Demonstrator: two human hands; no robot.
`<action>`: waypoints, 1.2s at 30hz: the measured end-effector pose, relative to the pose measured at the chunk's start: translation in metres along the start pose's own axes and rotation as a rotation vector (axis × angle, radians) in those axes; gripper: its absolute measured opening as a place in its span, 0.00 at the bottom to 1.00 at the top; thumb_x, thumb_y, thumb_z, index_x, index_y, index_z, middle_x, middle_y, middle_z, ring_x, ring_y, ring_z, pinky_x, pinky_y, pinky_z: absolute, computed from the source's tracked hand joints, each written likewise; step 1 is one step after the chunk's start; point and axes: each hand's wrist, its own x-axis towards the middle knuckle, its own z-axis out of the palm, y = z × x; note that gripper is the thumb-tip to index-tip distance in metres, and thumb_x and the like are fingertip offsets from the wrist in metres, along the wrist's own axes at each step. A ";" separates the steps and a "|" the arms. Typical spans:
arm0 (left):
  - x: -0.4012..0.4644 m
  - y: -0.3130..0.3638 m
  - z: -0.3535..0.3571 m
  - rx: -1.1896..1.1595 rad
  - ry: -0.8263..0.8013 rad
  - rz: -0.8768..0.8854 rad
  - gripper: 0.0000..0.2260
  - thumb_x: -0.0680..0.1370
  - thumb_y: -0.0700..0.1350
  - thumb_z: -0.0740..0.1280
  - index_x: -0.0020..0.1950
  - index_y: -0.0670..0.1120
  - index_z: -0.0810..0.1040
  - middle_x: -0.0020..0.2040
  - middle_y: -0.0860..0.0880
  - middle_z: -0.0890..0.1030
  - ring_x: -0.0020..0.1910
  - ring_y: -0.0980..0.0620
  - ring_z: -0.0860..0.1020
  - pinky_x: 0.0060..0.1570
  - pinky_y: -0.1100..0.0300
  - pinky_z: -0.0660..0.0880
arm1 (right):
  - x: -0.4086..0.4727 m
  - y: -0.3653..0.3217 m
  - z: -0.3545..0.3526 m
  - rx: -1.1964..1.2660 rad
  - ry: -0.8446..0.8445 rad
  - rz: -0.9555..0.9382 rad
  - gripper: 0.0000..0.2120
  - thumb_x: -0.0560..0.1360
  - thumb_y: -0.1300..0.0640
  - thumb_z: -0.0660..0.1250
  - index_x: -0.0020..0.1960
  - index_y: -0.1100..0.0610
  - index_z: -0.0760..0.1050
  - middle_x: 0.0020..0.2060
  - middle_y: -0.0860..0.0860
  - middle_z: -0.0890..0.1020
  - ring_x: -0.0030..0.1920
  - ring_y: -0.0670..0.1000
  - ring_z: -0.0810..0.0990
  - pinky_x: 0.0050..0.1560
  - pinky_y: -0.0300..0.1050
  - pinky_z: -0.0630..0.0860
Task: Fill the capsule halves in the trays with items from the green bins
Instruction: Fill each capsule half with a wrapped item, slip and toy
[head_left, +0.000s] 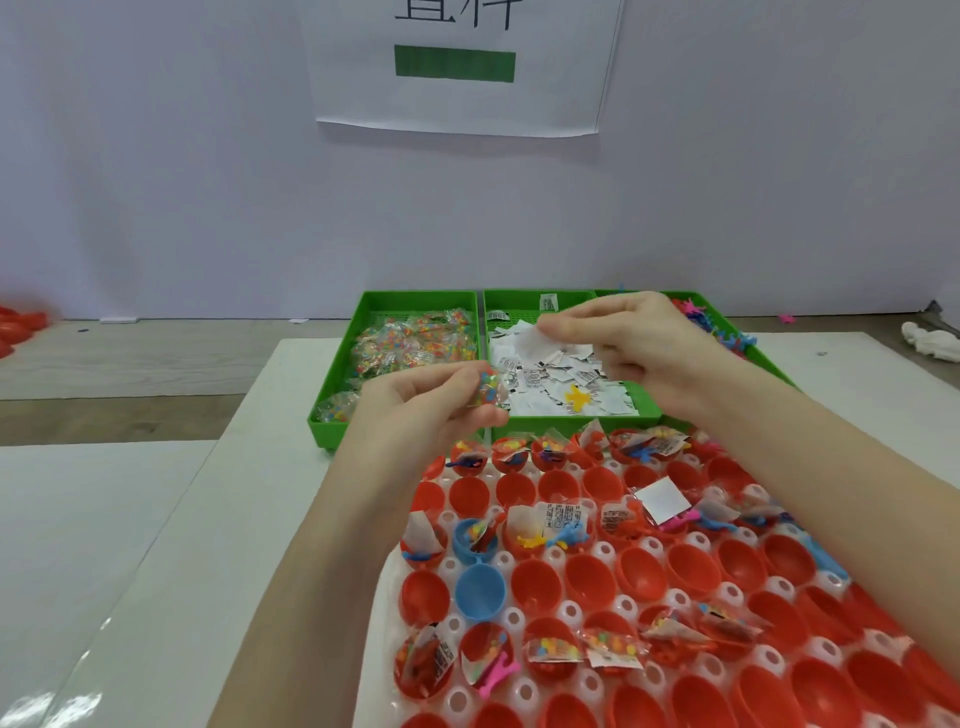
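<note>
- Red capsule halves (589, 578) are sitting in the white tray (569, 612), below both hands; two halves are blue.
- Left hand (415, 402) is pinching one bead packet (485, 388).
- Right hand (631, 343) is pinching one white paper (540, 340) over the middle of three green bins (540, 300).

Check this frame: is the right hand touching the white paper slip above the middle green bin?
Touching. The head view shows the right hand pinching the white paper slip between thumb and fingertips, lifted above the middle green bin.
</note>
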 end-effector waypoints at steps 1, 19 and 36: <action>-0.001 0.000 0.003 0.025 -0.015 0.007 0.05 0.76 0.41 0.66 0.43 0.47 0.81 0.32 0.50 0.84 0.34 0.57 0.82 0.45 0.65 0.78 | -0.012 -0.008 -0.002 0.029 -0.077 -0.023 0.11 0.57 0.50 0.75 0.36 0.55 0.83 0.22 0.44 0.71 0.20 0.43 0.58 0.22 0.33 0.56; -0.045 0.004 0.064 0.164 -0.477 0.115 0.05 0.73 0.40 0.69 0.44 0.47 0.84 0.37 0.47 0.85 0.35 0.55 0.83 0.36 0.70 0.75 | -0.134 -0.019 -0.032 0.120 0.051 -0.064 0.13 0.77 0.58 0.53 0.55 0.55 0.75 0.23 0.47 0.67 0.25 0.47 0.59 0.25 0.39 0.59; -0.058 -0.002 0.083 0.095 -0.587 0.093 0.07 0.73 0.37 0.69 0.49 0.44 0.83 0.42 0.44 0.85 0.42 0.50 0.84 0.46 0.63 0.79 | -0.163 -0.001 -0.036 0.475 0.105 -0.195 0.29 0.68 0.57 0.59 0.69 0.51 0.62 0.52 0.49 0.83 0.55 0.46 0.81 0.54 0.54 0.76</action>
